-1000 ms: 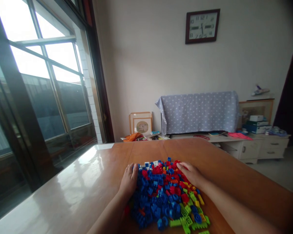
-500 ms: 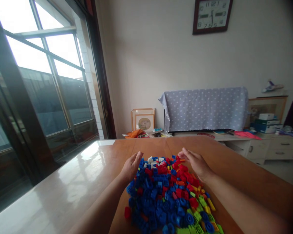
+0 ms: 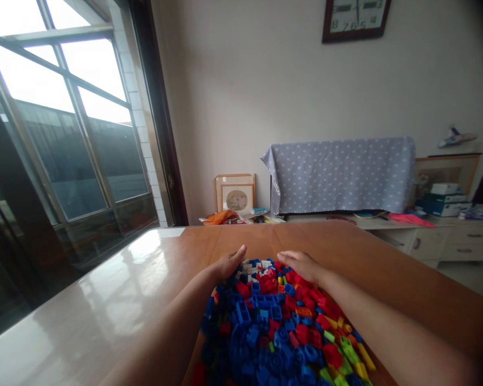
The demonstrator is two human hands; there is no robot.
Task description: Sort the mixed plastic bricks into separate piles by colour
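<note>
A broad heap of plastic building bricks (image 3: 265, 321) lies before me, mostly blue, with red ones along the right, white ones at the far end and green and yellow ones at the near right. My left hand (image 3: 230, 264) rests against the heap's far left edge, fingers stretched out and thumb up. At the far right edge, my right hand (image 3: 301, 264) reaches round the red bricks with its fingers extended toward the left. Neither hand grasps a brick. The far white bricks (image 3: 257, 266) show between the two hands.
The heap sits on a glossy brown wooden table (image 3: 382, 268). Beyond it stand a low white cabinet (image 3: 426, 244), a wide object under a grey dotted cloth (image 3: 342, 177) and framed pictures (image 3: 237, 198). Sliding glass windows (image 3: 72, 134) are on the left, a wall clock (image 3: 356, 19) above.
My hands have come closer together at the far end of the heap, the right one moving left and the left one slightly right. The view has tilted down a little.
</note>
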